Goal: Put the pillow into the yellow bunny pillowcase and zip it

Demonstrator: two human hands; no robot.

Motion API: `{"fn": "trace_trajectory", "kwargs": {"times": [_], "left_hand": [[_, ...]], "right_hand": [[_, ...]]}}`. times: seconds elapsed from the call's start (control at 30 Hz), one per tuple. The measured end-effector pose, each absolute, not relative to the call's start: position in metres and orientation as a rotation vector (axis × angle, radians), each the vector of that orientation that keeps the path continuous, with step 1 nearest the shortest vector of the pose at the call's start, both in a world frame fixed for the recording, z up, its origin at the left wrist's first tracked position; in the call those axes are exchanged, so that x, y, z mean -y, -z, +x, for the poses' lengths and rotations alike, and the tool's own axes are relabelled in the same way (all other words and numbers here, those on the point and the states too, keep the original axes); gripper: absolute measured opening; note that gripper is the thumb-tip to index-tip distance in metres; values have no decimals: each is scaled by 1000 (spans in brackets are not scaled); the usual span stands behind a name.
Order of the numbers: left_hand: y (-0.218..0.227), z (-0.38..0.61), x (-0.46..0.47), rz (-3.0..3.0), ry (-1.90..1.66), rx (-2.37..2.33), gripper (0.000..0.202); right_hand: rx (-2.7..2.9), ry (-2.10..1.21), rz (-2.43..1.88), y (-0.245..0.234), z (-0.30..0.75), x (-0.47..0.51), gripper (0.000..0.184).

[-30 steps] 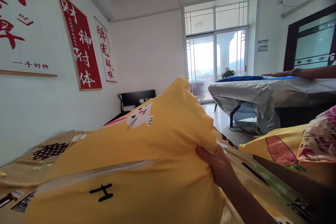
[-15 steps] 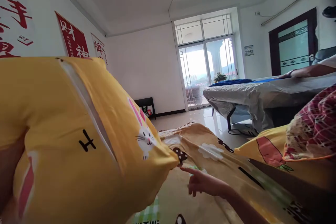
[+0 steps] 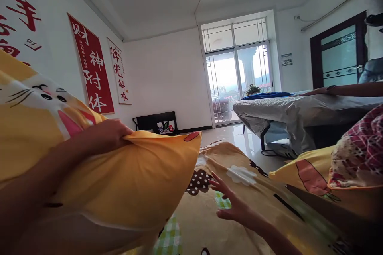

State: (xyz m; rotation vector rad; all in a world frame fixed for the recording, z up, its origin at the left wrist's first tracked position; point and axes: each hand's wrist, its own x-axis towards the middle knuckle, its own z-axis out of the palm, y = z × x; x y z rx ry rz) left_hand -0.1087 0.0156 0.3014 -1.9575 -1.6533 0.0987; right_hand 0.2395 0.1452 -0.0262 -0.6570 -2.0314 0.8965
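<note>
A yellow pillow with a printed rabbit face fills the lower left. My left hand is closed on its upper edge, pinching up a fold of the cloth. The pillow's left part and its underside run out of view. To its right, above the tan patterned bedding, my right hand is open, thumb and fingers apart. It holds nothing and sits a short way from the pillow's corner.
Another yellow pillow with a carrot print lies at the right, a maroon patterned cloth on it. Beyond stands a table under grey plastic, where another person's arm rests. A black low stand is by the wall.
The yellow pillow has turned and dropped lower at the left, showing another rabbit print. My left hand has come into clear view gripping its edge. My right hand has gone from pointing to spread fingers.
</note>
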Motion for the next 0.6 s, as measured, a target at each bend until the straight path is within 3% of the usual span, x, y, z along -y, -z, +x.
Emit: {"fn": "trace_trajectory", "kwargs": {"times": [0.1, 0.2, 0.3, 0.43, 0.5, 0.6], "left_hand": [[-282, -83, -21, -2216, 43, 1773, 30], [-277, -76, -14, -2527, 371, 1935, 41], [-280, -83, -12, -2620, 511, 2054, 48], [-268, -101, -40, -2564, 501, 2217, 48], [-241, -111, -67, -2658, 493, 2229, 49], [-162, -125, -112, -2767, 464, 2092, 52]], "right_hand": [[2066, -914, -639, 29, 226, -132, 111], [1871, -1167, -634, 24, 215, -119, 92], [1641, -1206, -612, 12, 215, -102, 71], [1588, -1163, -721, 7, 224, -73, 66], [1629, -1150, -813, 15, 228, -62, 65], [1806, -1065, -960, 45, 236, -64, 64]]}}
